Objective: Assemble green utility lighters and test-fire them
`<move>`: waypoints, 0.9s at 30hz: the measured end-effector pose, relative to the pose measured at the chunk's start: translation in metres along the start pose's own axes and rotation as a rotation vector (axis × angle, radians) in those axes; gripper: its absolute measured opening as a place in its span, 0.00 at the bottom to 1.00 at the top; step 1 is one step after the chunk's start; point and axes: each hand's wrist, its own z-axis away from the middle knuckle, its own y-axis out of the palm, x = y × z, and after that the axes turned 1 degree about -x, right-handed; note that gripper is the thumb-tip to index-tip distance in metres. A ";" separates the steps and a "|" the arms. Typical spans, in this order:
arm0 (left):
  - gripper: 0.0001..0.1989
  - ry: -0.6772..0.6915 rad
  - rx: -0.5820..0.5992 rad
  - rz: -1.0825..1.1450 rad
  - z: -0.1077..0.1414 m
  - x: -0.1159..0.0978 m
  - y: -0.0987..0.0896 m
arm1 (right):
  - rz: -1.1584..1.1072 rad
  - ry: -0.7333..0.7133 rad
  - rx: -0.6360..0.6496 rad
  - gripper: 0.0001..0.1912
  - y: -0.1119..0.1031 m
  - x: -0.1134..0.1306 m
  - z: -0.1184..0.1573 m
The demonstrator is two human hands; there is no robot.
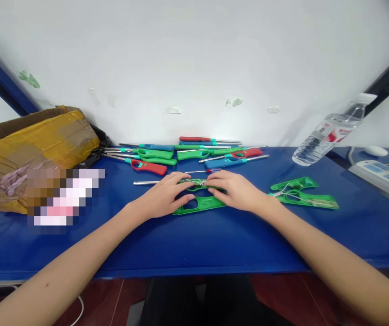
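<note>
An opened green lighter half (199,187) with a metal tube and thin wires lies on the blue table between my hands. My left hand (169,194) grips its left part, fingertips on the upper edge and thumb lower down. My right hand (237,190) has its fingers curled at the wires and right end of the same half; the exact pinch is partly hidden. Just below, under both hands, lies an empty green lighter shell half (204,205). Behind the fingers is a thin screwdriver (211,171) with a red handle.
Several red, green and blue lighters (157,154) lie along the wall. Another opened green lighter (305,194) is to the right. A water bottle (333,131) and power strip (381,176) stand farther right. A taped cardboard box (45,149) occupies the left.
</note>
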 end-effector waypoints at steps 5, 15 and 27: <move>0.20 0.001 -0.003 0.005 0.000 0.000 0.000 | 0.003 -0.012 0.002 0.14 0.001 -0.001 0.001; 0.19 -0.025 0.007 0.108 -0.003 -0.004 -0.001 | -0.038 -0.002 0.027 0.13 0.000 0.000 0.000; 0.20 -0.024 0.029 0.154 -0.001 -0.005 -0.001 | -0.027 0.008 0.039 0.14 0.001 0.000 0.000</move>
